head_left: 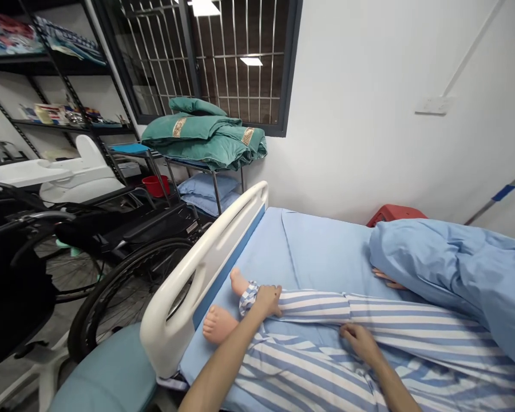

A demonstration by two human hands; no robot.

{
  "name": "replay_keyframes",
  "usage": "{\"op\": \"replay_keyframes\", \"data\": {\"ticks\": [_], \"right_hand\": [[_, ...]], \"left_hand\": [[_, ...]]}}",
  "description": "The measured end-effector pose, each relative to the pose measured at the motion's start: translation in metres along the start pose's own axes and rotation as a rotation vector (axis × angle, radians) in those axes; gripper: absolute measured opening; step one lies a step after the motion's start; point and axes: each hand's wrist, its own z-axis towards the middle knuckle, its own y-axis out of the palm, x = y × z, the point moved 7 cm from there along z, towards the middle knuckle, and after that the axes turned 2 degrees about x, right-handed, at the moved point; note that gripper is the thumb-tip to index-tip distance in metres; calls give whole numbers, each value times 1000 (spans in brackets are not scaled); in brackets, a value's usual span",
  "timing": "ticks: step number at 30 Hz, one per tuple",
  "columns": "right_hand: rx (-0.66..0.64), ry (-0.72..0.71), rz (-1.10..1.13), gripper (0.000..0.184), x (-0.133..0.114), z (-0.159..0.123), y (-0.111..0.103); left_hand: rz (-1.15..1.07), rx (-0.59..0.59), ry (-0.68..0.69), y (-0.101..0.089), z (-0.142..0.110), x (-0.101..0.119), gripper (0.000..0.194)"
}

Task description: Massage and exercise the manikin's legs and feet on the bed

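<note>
A manikin in blue-and-white striped trousers (369, 312) lies on a bed with a light blue sheet (321, 249). Its bare feet (218, 323) point at the white footboard (197, 274). My left hand (268, 300) is closed on the trouser cuff at the far ankle. Further up the leg, my right hand (360, 340) lies on the trouser cloth with its fingers curled into the fabric. A light blue quilt (455, 274) covers the manikin's upper part, and one manikin hand (388, 279) shows under its edge.
A black wheelchair (111, 257) stands left of the footboard. Behind it are a white seat (64, 171), dark shelves (47, 63), a red basin (155, 184) and a rack with folded green quilts (206, 134) over blue pillows (206, 191). A red stool (395, 213) stands by the white wall.
</note>
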Motion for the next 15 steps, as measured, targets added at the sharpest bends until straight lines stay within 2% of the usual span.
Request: {"op": "replay_keyframes", "data": {"ticks": [6,9,13,15], "right_hand": [[-50,26,157,39,-17,-2,-5],[-178,49,190,31,-24,-2,-11],[-303,96,80,29,-14,-4,-30],[-228,156,-16,28,0,-7,-43]], "left_hand": [[72,29,57,-3,-5,3,74],[86,37,51,-4,-6,3,70],[82,34,41,-5,-6,4,68],[74,37,31,-6,-6,4,68]]}}
